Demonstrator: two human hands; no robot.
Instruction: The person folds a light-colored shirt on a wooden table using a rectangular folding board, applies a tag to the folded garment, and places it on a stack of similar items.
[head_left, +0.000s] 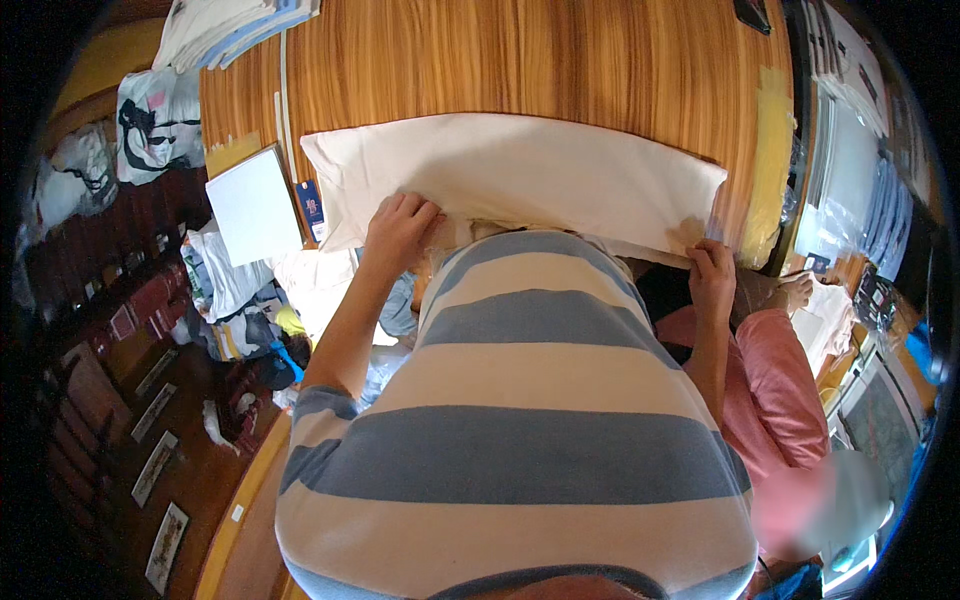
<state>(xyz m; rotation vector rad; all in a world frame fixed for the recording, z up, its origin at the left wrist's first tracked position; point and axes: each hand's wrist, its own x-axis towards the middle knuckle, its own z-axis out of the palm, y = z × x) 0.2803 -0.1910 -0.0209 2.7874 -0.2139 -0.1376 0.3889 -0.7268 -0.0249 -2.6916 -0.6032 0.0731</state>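
- A small blue tag point(311, 205) lies beside a white rectangular board point(253, 204), left of the cream cloth point(520, 175).
- The cloth lies folded across the striped wooden table point(520, 60); yellow tape point(768, 150) marks the table's right edge.
- The left hand point(398, 232) presses the cloth's near edge, fingers together.
- The right hand point(712, 272) pinches its near right corner.
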